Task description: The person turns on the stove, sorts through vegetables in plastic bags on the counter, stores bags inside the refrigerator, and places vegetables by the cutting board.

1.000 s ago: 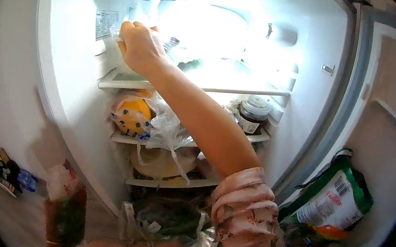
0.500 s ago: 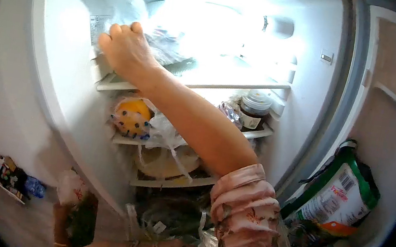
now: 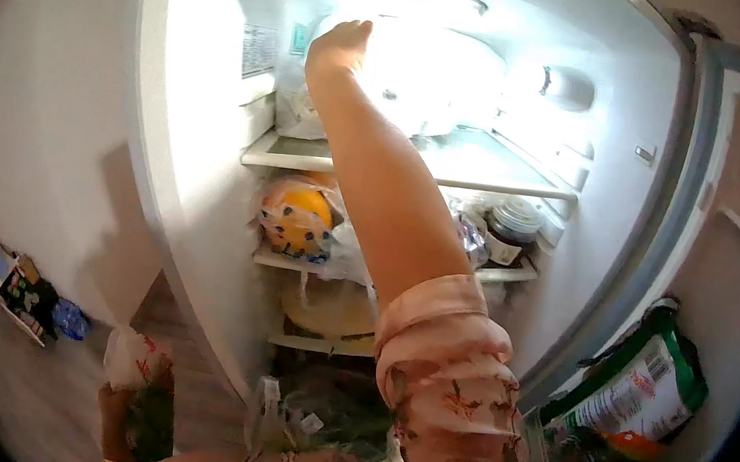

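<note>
My right hand (image 3: 340, 48) reaches into the lit upper part of an open fridge, above the top shelf (image 3: 451, 183). Its fingers are curled closed, and glare hides what they hold. Just below and behind it, a clear plastic bag (image 3: 300, 111) rests on the shelf's left side. Low at the left, my left hand (image 3: 115, 405) is closed on a plastic bag (image 3: 133, 361) with red print, with leafy greens (image 3: 151, 419) beside the hand; its fingers are mostly hidden.
On the second shelf are a bagged orange item (image 3: 302, 213) and a lidded jar (image 3: 508, 232). A lower shelf (image 3: 327, 346) holds a round pale item. A green and white packet (image 3: 638, 393) stands in the open door at right. Bagged greens (image 3: 337, 414) lie at the bottom.
My right hand has moved up and rightward, deeper over the top shelf. The raised clear bag now sits lower, beneath the hand. The view has shifted left; my left hand stays low.
</note>
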Demonstrator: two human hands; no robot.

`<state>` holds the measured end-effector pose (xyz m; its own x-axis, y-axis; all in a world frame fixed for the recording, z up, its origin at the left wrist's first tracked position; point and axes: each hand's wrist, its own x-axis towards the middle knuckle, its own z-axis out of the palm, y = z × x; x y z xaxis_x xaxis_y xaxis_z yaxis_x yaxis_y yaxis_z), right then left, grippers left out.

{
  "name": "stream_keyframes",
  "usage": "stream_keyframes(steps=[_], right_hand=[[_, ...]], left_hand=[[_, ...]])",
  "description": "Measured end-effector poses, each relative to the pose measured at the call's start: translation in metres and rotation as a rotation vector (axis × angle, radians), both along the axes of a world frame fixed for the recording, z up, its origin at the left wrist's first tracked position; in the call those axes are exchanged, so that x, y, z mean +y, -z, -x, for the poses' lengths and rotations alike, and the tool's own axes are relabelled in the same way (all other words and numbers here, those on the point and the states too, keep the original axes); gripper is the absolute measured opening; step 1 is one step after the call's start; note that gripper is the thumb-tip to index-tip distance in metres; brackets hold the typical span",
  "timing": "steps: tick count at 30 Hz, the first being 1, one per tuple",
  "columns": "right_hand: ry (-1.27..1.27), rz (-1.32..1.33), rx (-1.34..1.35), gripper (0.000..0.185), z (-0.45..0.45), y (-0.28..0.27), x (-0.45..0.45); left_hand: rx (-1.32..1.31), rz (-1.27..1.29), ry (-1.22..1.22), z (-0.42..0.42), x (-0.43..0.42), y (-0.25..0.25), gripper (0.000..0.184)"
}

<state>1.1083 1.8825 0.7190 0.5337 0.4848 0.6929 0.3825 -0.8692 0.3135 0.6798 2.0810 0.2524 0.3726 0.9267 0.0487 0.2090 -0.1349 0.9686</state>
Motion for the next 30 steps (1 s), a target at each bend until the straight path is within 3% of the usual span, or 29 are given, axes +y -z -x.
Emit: stream_keyframes(steps=[2, 4, 6, 10, 11, 14, 18, 20, 22, 23, 24, 26, 27, 30], right_hand=[[-0.249, -0.175, 0.117, 0.036, -0.016, -0.003, 0.025], [-0.493, -0.563, 0.4, 0.041, -0.021, -0.009, 0.036], [-0.766, -0.938, 0.614, 0.043, -0.018, -0.004, 0.033], [-0.587, -0.122, 0.666, 0.045, -0.007, 0.007, 0.018], [-0.553, 0.105, 0.542, 0.05, -0.025, 0.009, 0.031], [-0.407, 0.264, 0.425, 0.047, 0.031, -0.002, -0.017], [-0.776, -0.241, 0.156, 0.055, 0.038, 0.005, -0.094], [-0.659, -0.288, 0.087, 0.066, 0.016, 0.006, -0.128], [-0.448, -0.347, 0.145, 0.071, 0.021, 0.015, -0.149], [-0.35, -0.307, 0.207, 0.088, 0.014, 0.015, -0.148], [-0.352, -0.299, 0.352, 0.109, 0.005, 0.018, -0.143], [-0.499, -0.187, 0.523, 0.116, -0.012, 0.028, -0.123], [-0.449, -0.168, 0.527, 0.122, -0.013, 0.032, -0.11], [-0.343, 0.057, 0.49, 0.094, -0.007, 0.034, -0.073]], left_hand=[[-0.037, 0.006, -0.171, -0.009, -0.043, -0.026, 0.038], [-0.063, 0.006, -0.18, -0.008, -0.043, -0.02, 0.039], [-0.071, 0.004, -0.043, 0.013, -0.009, 0.019, 0.041], [0.032, -0.019, -0.087, 0.018, 0.022, 0.078, 0.035], [0.065, -0.05, -0.1, 0.019, 0.031, 0.094, 0.033], [0.038, 0.077, -0.163, 0.016, 0.022, 0.082, 0.028], [-0.051, 0.112, -0.018, 0.011, 0.001, 0.041, 0.026], [0.054, 0.062, -0.003, 0.006, -0.003, 0.039, 0.029], [0.142, -0.014, 0.026, 0.0, -0.012, 0.029, 0.031], [0.179, -0.064, 0.048, -0.003, -0.02, 0.016, 0.031], [0.218, -0.116, 0.069, -0.004, -0.025, 0.009, 0.031], [0.139, -0.037, 0.053, -0.003, -0.012, 0.024, 0.031], [0.1, 0.001, 0.045, -0.002, -0.006, 0.032, 0.031], [0.129, -0.069, 0.047, -0.007, -0.01, 0.029, 0.031]])
